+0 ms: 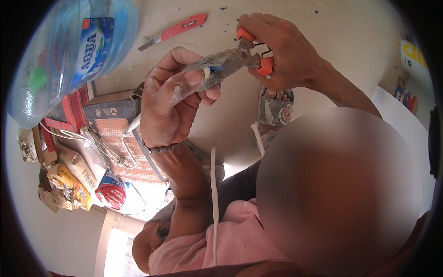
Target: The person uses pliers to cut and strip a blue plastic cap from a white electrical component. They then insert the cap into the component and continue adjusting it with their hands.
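My right hand (286, 51) is wrapped round the orange-gripped handles of a pair of dusty metal snips (230, 62), with a wire spring between the handles. Its blades are parted, pointing left into my other hand. Between them, my left hand (168, 99) pinches a small white piece (206, 73) with a blue part beside it; its exact kind is partly hidden by fingers and blades. A dark bracelet sits on my left wrist. Just beyond the left hand, a red-handled cutter knife (177, 30) lies on the pale floor (230, 120).
A large blue-tinted water bottle (50, 69) stands at far left. Below it are a dark carton (110, 111), thin white cord, paper bags (76, 161) and a red-and-blue can (110, 193). A white cable (214, 194) rises near the middle. A sandalled foot (276, 108) rests below the right hand.
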`<state>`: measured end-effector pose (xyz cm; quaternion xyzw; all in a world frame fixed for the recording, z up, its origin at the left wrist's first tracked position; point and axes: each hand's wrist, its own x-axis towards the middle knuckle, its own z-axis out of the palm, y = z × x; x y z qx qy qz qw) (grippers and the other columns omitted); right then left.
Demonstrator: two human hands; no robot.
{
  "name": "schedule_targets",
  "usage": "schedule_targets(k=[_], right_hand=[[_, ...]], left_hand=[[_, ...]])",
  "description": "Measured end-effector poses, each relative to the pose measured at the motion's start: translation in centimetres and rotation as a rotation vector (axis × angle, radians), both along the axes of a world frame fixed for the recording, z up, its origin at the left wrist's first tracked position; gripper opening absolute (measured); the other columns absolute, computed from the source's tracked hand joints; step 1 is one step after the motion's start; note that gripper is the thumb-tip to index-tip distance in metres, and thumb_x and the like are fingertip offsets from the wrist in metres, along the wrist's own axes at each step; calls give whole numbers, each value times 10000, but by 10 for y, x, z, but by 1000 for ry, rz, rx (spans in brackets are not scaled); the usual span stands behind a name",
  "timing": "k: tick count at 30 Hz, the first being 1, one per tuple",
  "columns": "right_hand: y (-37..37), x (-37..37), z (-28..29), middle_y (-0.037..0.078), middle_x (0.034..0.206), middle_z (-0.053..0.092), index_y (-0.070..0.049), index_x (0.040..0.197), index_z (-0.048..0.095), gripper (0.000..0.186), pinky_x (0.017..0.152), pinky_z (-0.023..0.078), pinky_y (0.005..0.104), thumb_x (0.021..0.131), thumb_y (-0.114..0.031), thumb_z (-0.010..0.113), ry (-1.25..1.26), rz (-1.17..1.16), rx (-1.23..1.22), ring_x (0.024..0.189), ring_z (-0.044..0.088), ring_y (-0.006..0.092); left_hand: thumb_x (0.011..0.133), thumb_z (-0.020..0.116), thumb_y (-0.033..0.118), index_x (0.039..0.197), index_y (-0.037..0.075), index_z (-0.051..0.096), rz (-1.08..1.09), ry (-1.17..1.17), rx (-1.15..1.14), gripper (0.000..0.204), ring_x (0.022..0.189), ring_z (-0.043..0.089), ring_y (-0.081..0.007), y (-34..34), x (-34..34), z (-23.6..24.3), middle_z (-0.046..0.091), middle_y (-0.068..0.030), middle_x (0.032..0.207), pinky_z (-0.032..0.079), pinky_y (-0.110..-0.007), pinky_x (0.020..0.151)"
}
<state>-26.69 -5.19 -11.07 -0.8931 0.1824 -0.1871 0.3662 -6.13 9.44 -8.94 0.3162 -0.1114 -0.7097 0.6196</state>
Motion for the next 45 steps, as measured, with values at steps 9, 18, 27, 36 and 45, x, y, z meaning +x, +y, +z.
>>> schedule_targets(k=[9,18,27,36,45], right_hand=[[8,-1,-11,86,708,634,-81,917,578,346,562,490,393,666,-143,808,-73,-31,83,626,635,309],[2,3,-16,109,831,599,-62,1021,543,438,646,484,399,663,-88,794,-93,9,14,761,616,317],[4,15,-26,201,989,607,-13,1092,579,320,782,503,473,780,0,648,62,-69,-104,861,619,370],[34,-10,-73,169,1226,530,-107,1318,522,584,900,513,423,786,130,562,401,-111,522,1129,591,355],[44,-35,-111,153,1464,469,-105,1472,417,741,1061,420,373,771,113,516,263,-133,601,1347,455,308]], left_hand=[[885,719,208,1212,14,489,-86,81,40,444,730,549,-152,-4,-6,2,578,-78,892,416,-285,607],[960,630,85,1062,-31,601,25,18,9,157,738,685,-233,-3,-10,3,686,-175,901,555,-325,641],[970,629,66,1017,-24,625,25,-49,58,102,754,679,-206,-8,-13,-17,692,-141,895,552,-312,695],[990,618,122,991,15,637,6,-158,237,109,793,635,-182,-11,-22,-58,667,-89,902,525,-340,759],[959,660,16,1126,-26,653,173,-495,198,172,887,681,-197,-17,-11,-68,701,-112,1013,570,-362,842]])
